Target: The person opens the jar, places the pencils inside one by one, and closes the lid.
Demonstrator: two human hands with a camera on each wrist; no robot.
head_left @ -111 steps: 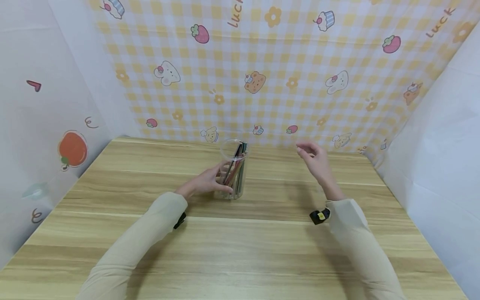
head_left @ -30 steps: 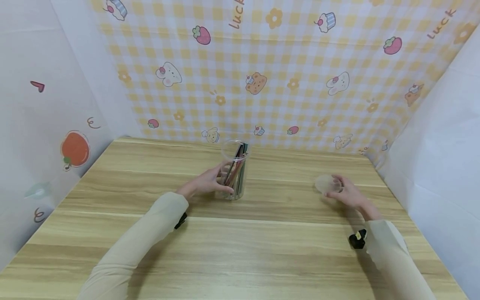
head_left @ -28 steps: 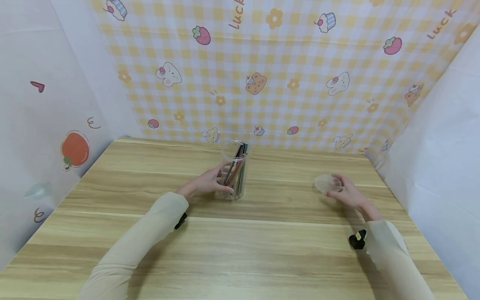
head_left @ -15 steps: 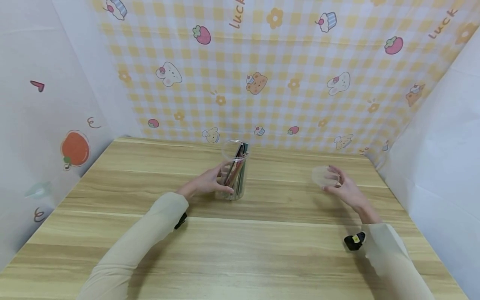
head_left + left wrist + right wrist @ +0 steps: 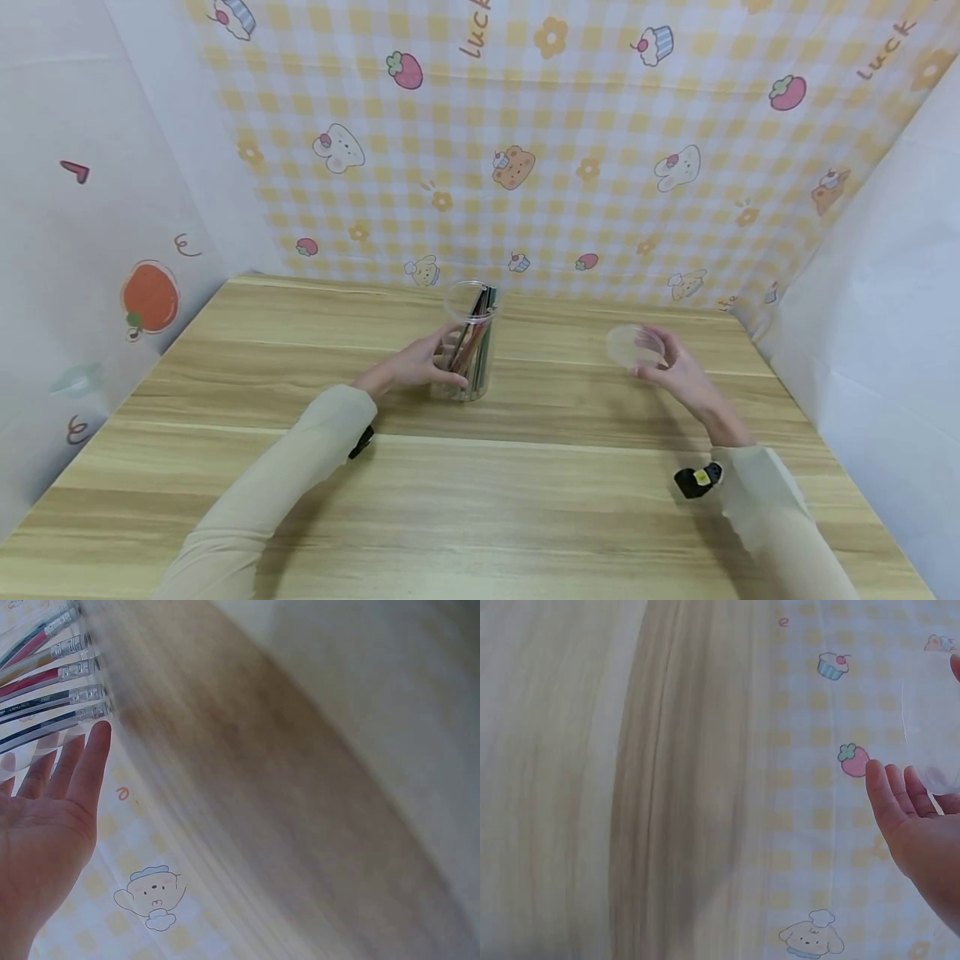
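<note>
A tall clear plastic jar (image 5: 480, 367) stands upright on the table, with several slim pens or pencils (image 5: 474, 337) leaning inside, some dark and some red. My left hand (image 5: 415, 362) grips the jar low on its left side, thumb across the front and fingers behind. In the left wrist view, the printed barrels of the pencils (image 5: 56, 701) show through the wall beside the fingertips. To the right, my right hand (image 5: 678, 375) pinches a round, translucent lid (image 5: 626, 346) by its right edge. That lid (image 5: 930, 727) is partly cut off in the right wrist view.
The wood-grain table (image 5: 480, 500) runs back to a yellow checked cloth (image 5: 555, 125) with cartoon prints. White sheets hang at the left (image 5: 60, 250) and right (image 5: 885, 250). A black camera (image 5: 697, 480) sits at the right wrist.
Earlier the right hand was raised without the lid, then took hold of it at the right. Over the last second it lifts the lid and carries it left. The left hand stays on the jar.
</note>
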